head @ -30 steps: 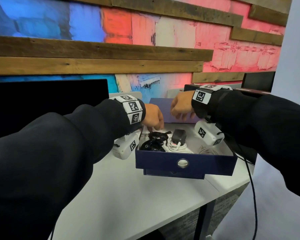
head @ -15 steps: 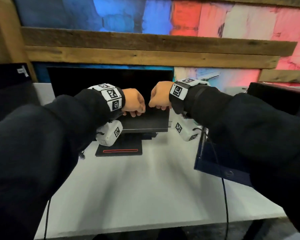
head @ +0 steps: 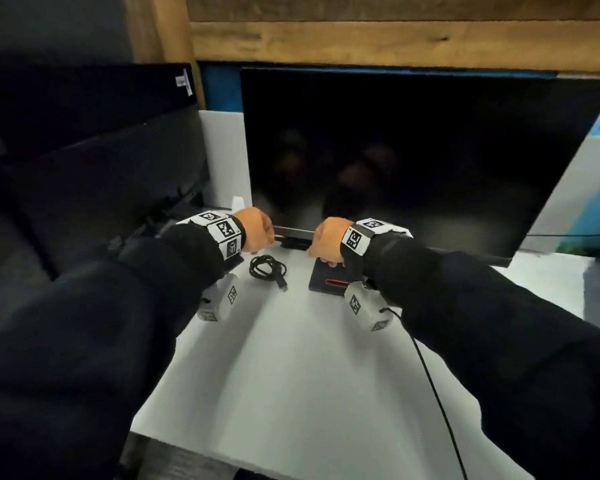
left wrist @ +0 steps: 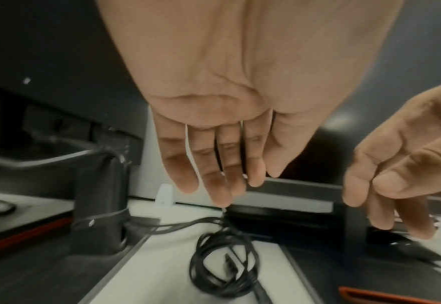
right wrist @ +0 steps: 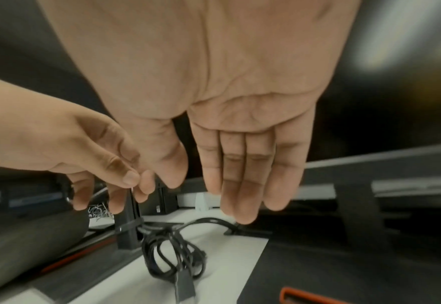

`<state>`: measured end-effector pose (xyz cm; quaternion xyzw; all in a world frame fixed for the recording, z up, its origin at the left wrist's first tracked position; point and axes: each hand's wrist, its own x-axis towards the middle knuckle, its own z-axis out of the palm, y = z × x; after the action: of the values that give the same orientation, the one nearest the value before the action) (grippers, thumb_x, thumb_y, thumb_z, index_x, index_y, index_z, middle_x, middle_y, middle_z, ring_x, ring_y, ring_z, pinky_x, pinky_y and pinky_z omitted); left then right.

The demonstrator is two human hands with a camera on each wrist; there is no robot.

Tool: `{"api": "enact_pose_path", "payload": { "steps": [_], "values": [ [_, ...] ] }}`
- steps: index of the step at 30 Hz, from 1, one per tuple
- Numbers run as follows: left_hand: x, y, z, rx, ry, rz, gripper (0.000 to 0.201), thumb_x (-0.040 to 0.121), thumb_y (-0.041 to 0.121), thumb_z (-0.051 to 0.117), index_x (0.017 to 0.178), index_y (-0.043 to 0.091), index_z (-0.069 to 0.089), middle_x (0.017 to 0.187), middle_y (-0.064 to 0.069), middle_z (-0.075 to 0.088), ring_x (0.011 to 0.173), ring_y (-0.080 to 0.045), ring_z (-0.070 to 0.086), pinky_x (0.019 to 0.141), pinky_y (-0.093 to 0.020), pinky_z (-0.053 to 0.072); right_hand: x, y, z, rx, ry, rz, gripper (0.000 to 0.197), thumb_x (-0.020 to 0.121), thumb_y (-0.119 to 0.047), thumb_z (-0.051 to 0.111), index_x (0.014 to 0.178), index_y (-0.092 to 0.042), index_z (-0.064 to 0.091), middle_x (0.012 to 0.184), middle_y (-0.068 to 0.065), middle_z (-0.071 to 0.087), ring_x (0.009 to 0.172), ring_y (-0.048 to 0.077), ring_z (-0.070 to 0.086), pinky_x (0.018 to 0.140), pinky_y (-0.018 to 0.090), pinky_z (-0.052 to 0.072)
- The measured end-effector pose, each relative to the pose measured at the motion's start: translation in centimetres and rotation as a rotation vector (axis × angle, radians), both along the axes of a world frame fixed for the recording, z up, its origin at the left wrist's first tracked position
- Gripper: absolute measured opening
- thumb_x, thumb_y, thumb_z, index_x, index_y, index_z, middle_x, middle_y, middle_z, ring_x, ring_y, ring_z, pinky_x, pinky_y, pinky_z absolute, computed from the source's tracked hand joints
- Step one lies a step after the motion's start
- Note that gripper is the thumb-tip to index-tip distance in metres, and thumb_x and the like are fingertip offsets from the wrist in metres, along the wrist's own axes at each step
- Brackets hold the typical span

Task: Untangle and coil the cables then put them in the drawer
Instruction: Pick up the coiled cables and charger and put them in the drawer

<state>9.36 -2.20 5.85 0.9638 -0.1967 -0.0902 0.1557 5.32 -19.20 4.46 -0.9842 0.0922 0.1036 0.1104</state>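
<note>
A loosely coiled black cable (head: 267,271) lies on the white desk (head: 309,375) in front of the monitor, its plug end pointing toward me. In the left wrist view the cable (left wrist: 224,267) is just below my left hand (left wrist: 227,185), whose fingers hang straight down and hold nothing. My left hand (head: 257,230) hovers just above and left of the coil. My right hand (head: 326,242) is to its right, over the monitor base. The right wrist view shows the right hand (right wrist: 230,195) with straight, empty fingers above the cable (right wrist: 172,259). The drawer is out of view.
A large dark monitor (head: 413,161) stands right behind the hands, its flat black base (head: 329,280) with a red stripe under my right hand. A second dark screen (head: 101,168) and its stand (left wrist: 100,205) are at the left. A thin black wire (head: 430,375) hangs from my right wrist.
My view swung left, away from the blue drawer with its cables, to the monitor. Both hands left the drawer and came down over the black cable on the desk.
</note>
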Motion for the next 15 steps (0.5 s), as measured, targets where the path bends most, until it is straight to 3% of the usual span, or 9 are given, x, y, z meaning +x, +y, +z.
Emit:
{"api": "enact_pose_path", "payload": {
  "steps": [2,4,6,8,10,12,15],
  "values": [
    [1.8,1.0,-2.1,0.074,0.002,0.036,0.027,0.098,0.018,0.053,0.118,0.007,0.067,0.112,-0.012,0.071,0.105,-0.028,0.068,0.08,-0.031,0.053,2.8,0.8,-2.7,-0.037,0.042,0.009,0.029,0.081,-0.042,0.056,0.079,-0.015,0.067,0.065,-0.003,0.068,0.057,0.019,0.064,0.065,0.031,0.056],
    [3.7,1.9,-4.2,0.067,0.052,0.093,0.037,0.095,0.017,0.059,0.131,0.011,0.059,0.128,-0.009,0.063,0.112,-0.028,0.064,0.082,-0.031,0.053,4.8,1.4,-5.0,-0.03,0.025,0.038,0.039,0.079,-0.047,0.061,0.101,-0.016,0.068,0.089,-0.001,0.07,0.077,0.023,0.068,0.074,0.032,0.056],
    [5.1,2.5,-6.2,0.034,0.127,0.092,0.053,0.09,0.018,0.067,0.141,0.016,0.049,0.135,-0.006,0.056,0.11,-0.028,0.065,0.074,-0.029,0.056,5.9,2.1,-6.8,0.01,0.007,0.063,0.057,0.078,-0.051,0.07,0.123,-0.018,0.061,0.114,0.002,0.065,0.1,0.028,0.066,0.089,0.04,0.056],
    [6.1,2.8,-7.7,-0.007,0.179,0.06,0.056,0.089,0.021,0.071,0.141,0.018,0.049,0.132,-0.005,0.057,0.104,-0.026,0.066,0.06,-0.024,0.053,6.8,2.9,-8.1,0.059,0.027,0.082,0.063,0.079,-0.046,0.075,0.131,-0.017,0.057,0.122,0.003,0.063,0.109,0.029,0.064,0.095,0.041,0.054],
    [6.7,2.7,-8.8,-0.052,0.174,0.04,0.041,0.092,0.021,0.068,0.131,0.016,0.06,0.117,-0.005,0.066,0.094,-0.023,0.067,0.056,-0.022,0.05,7.7,3.5,-9.2,0.094,0.022,0.12,0.044,0.083,-0.038,0.073,0.12,-0.017,0.063,0.112,0.002,0.067,0.105,0.027,0.066,0.093,0.038,0.054],
    [7.2,2.5,-9.7,-0.111,0.153,0.044,0.022,0.095,0.022,0.064,0.115,0.014,0.069,0.096,-0.006,0.069,0.075,-0.02,0.064,0.053,-0.025,0.056,8.2,3.9,-9.9,0.104,-0.022,0.158,0.017,0.089,-0.033,0.068,0.097,-0.018,0.066,0.091,-0.001,0.067,0.093,0.024,0.067,0.084,0.032,0.054],
    [7.2,2.6,-10.2,-0.236,0.226,0.097,0.015,0.098,0.023,0.061,0.105,0.012,0.068,0.086,-0.005,0.07,0.064,-0.016,0.065,0.048,-0.027,0.057,8.1,3.7,-10.0,0.179,-0.092,0.122,0.013,0.094,-0.03,0.064,0.09,-0.017,0.064,0.087,0.002,0.063,0.088,0.025,0.065,0.078,0.032,0.052]
  ]
}}
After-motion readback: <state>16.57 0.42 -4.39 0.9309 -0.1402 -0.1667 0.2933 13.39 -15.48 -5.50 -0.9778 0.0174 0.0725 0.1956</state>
